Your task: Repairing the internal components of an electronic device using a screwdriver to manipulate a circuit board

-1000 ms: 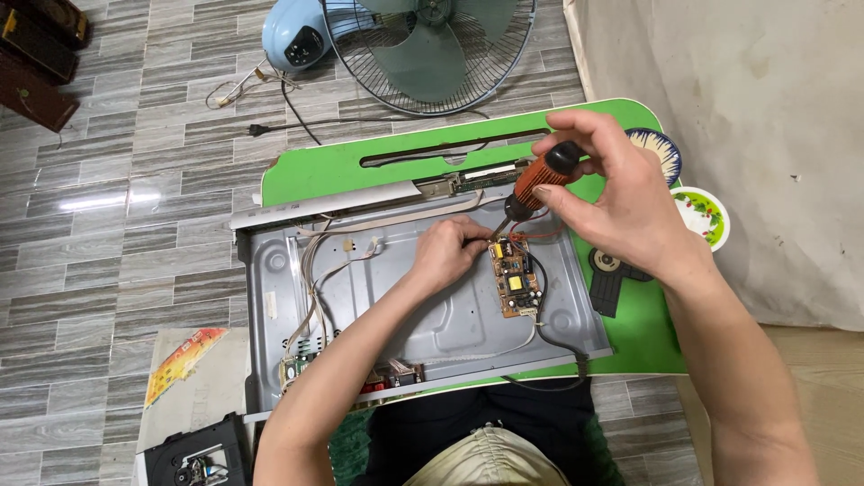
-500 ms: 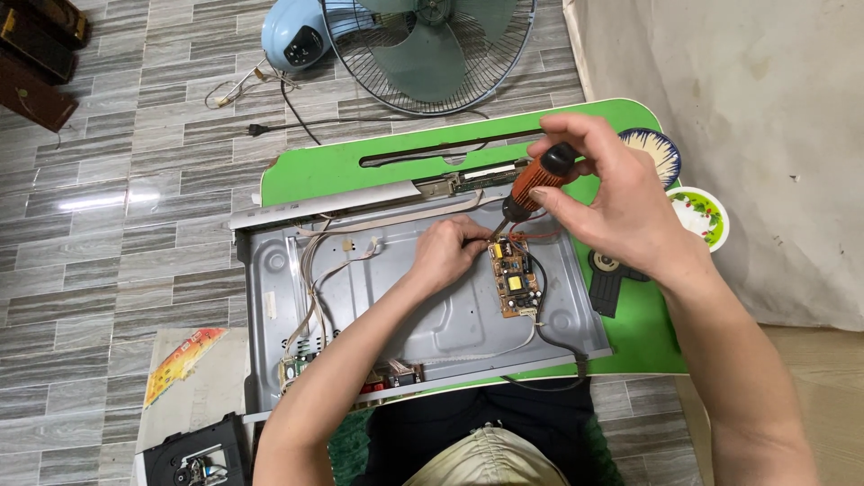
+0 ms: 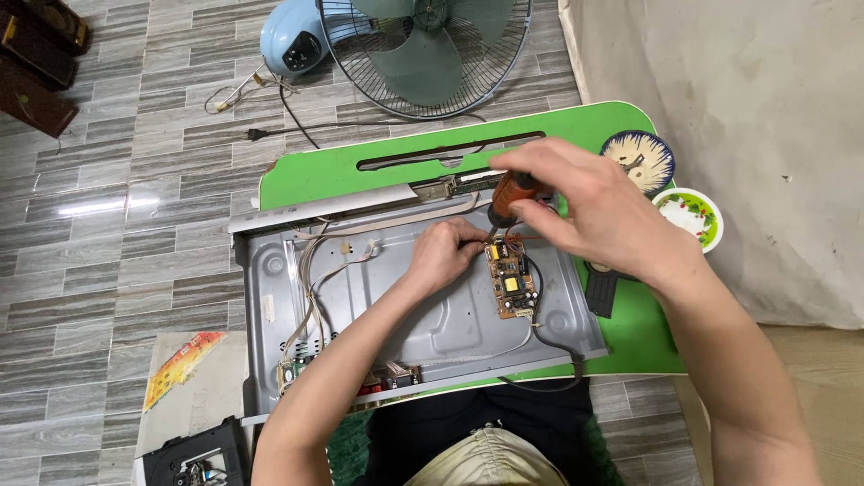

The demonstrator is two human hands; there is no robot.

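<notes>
The person sits at a low green worktop (image 3: 378, 166) laid on the tiled floor, with an opened grey metal chassis (image 3: 423, 315) lying flat across it. The right hand (image 3: 598, 211) is wrapped round the orange handle of a screwdriver (image 3: 506, 196), grip fully closed on it, the tool tilted so its tip points down at the top edge of a small yellowish circuit board (image 3: 510, 281) that sits in the right part of the chassis. The left hand (image 3: 443, 256) rests on the chassis floor just beside that board, fingers curled and pinched at the spot where the screwdriver tip meets it — whatever is between the fingertips is too small to make out, so I cannot tell if they hold anything.

A black cable (image 3: 551, 337) runs from the board towards the near edge of the chassis, and pale wires (image 3: 315, 270) trail along its left side to another small board (image 3: 292, 369) at the near corner. On the right end of the worktop sit two small bowls — a blue patterned bowl (image 3: 637, 160) and, just beside it, a green-rimmed bowl (image 3: 688, 216). Behind the worktop, on the floor, lies a pale blue fan (image 3: 423, 49) with its plug lead (image 3: 270, 130) loose on the tiles.
</notes>
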